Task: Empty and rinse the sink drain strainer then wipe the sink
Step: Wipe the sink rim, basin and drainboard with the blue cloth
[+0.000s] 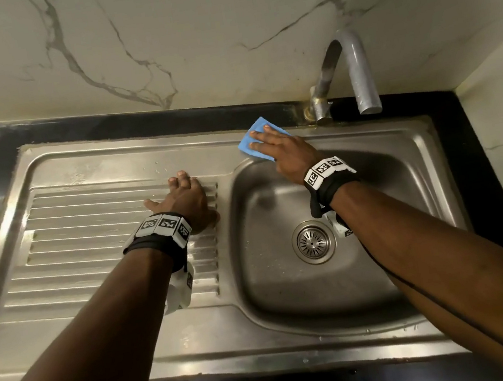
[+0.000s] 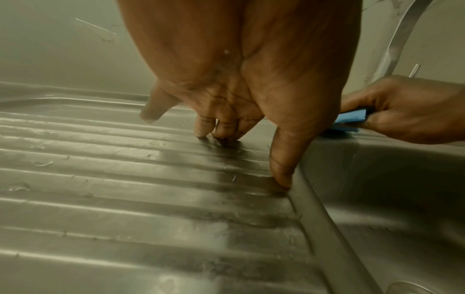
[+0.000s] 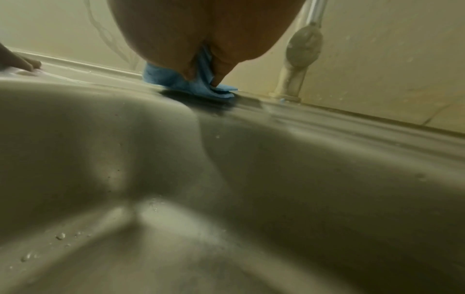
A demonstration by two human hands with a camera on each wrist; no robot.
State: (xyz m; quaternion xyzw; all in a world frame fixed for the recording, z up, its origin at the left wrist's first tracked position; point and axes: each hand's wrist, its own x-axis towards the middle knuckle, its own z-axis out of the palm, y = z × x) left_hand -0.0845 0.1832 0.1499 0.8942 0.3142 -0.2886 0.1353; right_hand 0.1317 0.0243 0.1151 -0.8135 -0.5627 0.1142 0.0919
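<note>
A steel sink [image 1: 427,142] has its round slotted strainer [image 1: 313,241] seated in the drain of the basin. My right hand [image 1: 273,147] is at the back rim of the basin, just left of the tap. It presses a folded blue cloth [image 1: 257,124] onto the steel. In the left wrist view the blue cloth [image 2: 352,118] sits pinched between the thumb and fingers of my right hand [image 2: 402,111]. My left hand [image 1: 182,191] holds nothing. Its fingertips [image 2: 201,131] and thumb are propped on the ribbed drainboard [image 1: 92,235] next to the basin edge.
A curved metal tap [image 1: 357,74] rises at the back right, its base [image 3: 292,87] close to the cloth. A marble wall stands behind the sink, and dark countertop surrounds it. Water drops lie in the basin [image 3: 60,235] and on the front rim.
</note>
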